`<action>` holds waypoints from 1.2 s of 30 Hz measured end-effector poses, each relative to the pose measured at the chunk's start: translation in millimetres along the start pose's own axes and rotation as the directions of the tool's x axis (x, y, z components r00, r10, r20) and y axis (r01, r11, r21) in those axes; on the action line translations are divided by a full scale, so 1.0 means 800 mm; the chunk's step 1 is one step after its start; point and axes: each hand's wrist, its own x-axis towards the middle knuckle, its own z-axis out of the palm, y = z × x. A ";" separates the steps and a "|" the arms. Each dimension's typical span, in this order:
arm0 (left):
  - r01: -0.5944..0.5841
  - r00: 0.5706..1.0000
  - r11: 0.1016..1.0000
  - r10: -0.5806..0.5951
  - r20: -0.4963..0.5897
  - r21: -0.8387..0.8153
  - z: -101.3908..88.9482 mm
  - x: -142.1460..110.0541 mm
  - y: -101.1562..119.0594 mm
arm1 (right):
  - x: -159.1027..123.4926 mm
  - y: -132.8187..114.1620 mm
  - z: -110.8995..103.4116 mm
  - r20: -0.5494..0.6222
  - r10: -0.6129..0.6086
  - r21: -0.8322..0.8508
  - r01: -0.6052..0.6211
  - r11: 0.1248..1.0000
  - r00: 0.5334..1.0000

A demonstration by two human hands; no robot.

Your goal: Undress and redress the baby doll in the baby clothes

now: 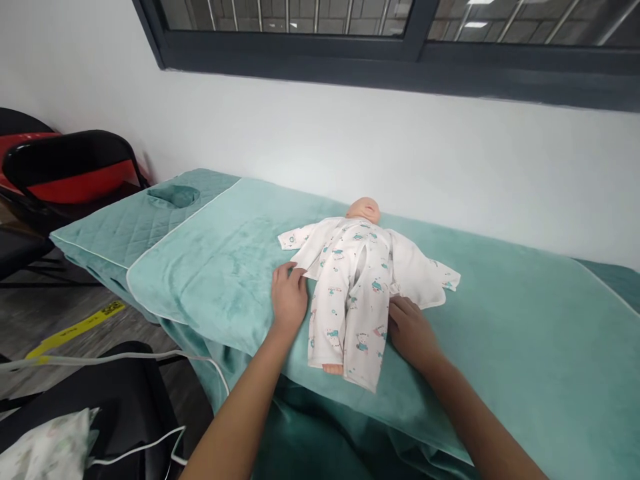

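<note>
Head view: the left hand (290, 297), fingers loosely curled, touches the shirt (320, 248) edge; the right hand (413, 332), half-curled, touches the pants (367, 313); whether either grips cloth, I cannot tell. Between them, the doll (365, 209) lies face-up.

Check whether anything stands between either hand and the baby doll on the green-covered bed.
No separate object visibly stands in the way. The left hand is at the hem of the patterned white top, the right hand beside the matching trousers; only these clothes lie over the doll.
</note>
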 end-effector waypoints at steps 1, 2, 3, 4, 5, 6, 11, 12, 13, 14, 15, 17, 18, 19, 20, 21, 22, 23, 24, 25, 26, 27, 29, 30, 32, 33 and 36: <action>0.012 1.000 1.000 -0.012 -0.004 0.007 -0.001 -0.001 0.000 | 0.000 0.000 -0.002 0.006 0.006 0.017 -0.006 1.000 1.000; 0.024 1.000 1.000 -0.024 -0.005 0.015 -0.002 -0.002 0.000 | 0.000 0.000 -0.004 0.014 0.014 0.037 -0.014 0.999 1.000; 0.036 0.999 0.999 -0.036 -0.003 0.023 -0.003 -0.002 0.000 | 0.001 0.001 -0.006 0.025 0.023 0.064 -0.025 0.998 0.999; 0.050 0.999 0.998 -0.050 0.001 0.028 -0.003 -0.002 0.000 | 0.001 0.003 -0.008 0.037 0.032 0.097 -0.036 0.995 0.999; 0.065 0.998 0.997 -0.065 0.007 0.031 -0.003 -0.002 0.000 | 0.000 0.008 -0.011 0.046 0.046 0.132 -0.052 0.990 0.998; 0.081 0.997 0.996 -0.082 0.010 0.032 -0.003 -0.002 0.000 | -0.003 0.016 -0.013 0.042 0.070 0.160 -0.076 0.984 0.997; 0.180 0.983 0.980 -0.181 0.012 0.091 0.002 0.009 0.005 | -0.028 0.090 -0.023 -0.205 0.418 0.056 -0.416 0.908 0.885; 0.192 0.980 0.973 -0.196 0.020 0.126 0.004 0.013 0.007 | -0.031 0.106 -0.026 -0.219 0.494 0.026 -0.501 0.865 0.841; 0.198 0.978 0.967 -0.206 0.034 0.163 0.006 0.018 0.008 | -0.031 0.120 -0.029 -0.203 0.561 0.005 -0.572 0.820 0.802; 0.198 0.976 0.960 -0.212 0.050 0.197 0.007 0.022 0.009 | -0.029 0.130 -0.033 -0.160 0.619 -0.005 -0.628 0.778 0.769; 0.196 0.974 0.955 -0.215 0.067 0.225 0.008 0.026 0.010 | -0.023 0.137 -0.038 -0.094 0.664 -0.004 -0.667 0.745 0.742; 0.197 0.970 0.947 -0.226 0.093 0.256 0.008 0.034 0.009 | -0.003 0.139 -0.052 0.079 0.713 0.052 -0.717 0.695 0.697; 0.200 0.967 0.944 -0.233 0.100 0.262 0.008 0.036 0.009 | 0.010 0.135 -0.062 0.171 0.714 0.125 -0.734 0.668 0.679; 0.202 0.966 0.943 -0.237 0.105 0.265 0.008 0.038 0.008 | 0.024 0.127 -0.072 0.255 0.698 0.236 -0.743 0.626 0.669; 0.200 0.966 0.944 -0.235 0.108 0.264 0.007 0.038 0.007 | 0.039 0.117 -0.083 0.315 0.673 0.377 -0.739 0.559 0.670; 0.193 0.968 0.946 -0.227 0.110 0.260 0.006 0.038 0.006 | 0.054 0.105 -0.094 0.344 0.638 0.528 -0.704 0.475 0.689; 0.184 0.970 0.950 -0.217 0.110 0.252 0.006 0.037 0.005 | 0.069 0.092 -0.104 0.338 0.612 0.652 -0.647 0.395 0.715; 0.174 0.973 0.954 -0.205 0.107 0.244 0.006 0.036 0.005 | 0.083 0.077 -0.112 0.310 0.596 0.736 -0.584 0.343 0.740; 0.164 0.976 0.958 -0.193 0.105 0.237 0.006 0.034 0.004 | 0.095 0.061 -0.117 0.279 0.579 0.787 -0.528 0.320 0.766; 0.156 0.978 0.960 -0.183 0.102 0.231 0.006 0.033 0.003 | 0.106 0.045 -0.120 0.244 0.566 0.808 -0.488 0.331 0.787; 0.150 0.979 0.962 -0.176 0.100 0.228 0.006 0.032 0.003 | 0.115 0.028 -0.120 0.209 0.539 0.806 -0.456 0.377 0.816; 0.146 0.980 0.963 -0.171 0.098 0.227 0.006 0.031 0.002 | 0.122 0.012 -0.116 0.192 0.480 0.781 -0.429 0.454 0.856; 0.141 0.981 0.965 -0.166 0.098 0.220 0.006 0.029 0.001 | 0.128 -0.018 -0.103 0.211 0.307 0.659 -0.367 0.657 0.928; 0.137 0.981 0.968 -0.162 0.103 0.211 0.005 0.029 0.000 | 0.127 -0.031 -0.094 0.225 0.227 0.567 -0.317 0.760 0.948; 0.120 0.982 0.977 -0.142 0.124 0.174 0.003 0.027 -0.002 | 0.116 -0.049 -0.076 0.211 0.096 0.380 -0.173 0.909 0.973; 0.112 0.982 0.983 -0.132 0.134 0.146 0.002 0.026 -0.003 | 0.107 -0.054 -0.068 0.185 0.045 0.300 -0.100 0.949 0.982; 0.139 0.980 0.990 -0.135 0.147 -0.018 0.001 0.029 -0.006 | 0.077 -0.059 -0.046 0.068 -0.027 0.171 0.015 0.985 0.997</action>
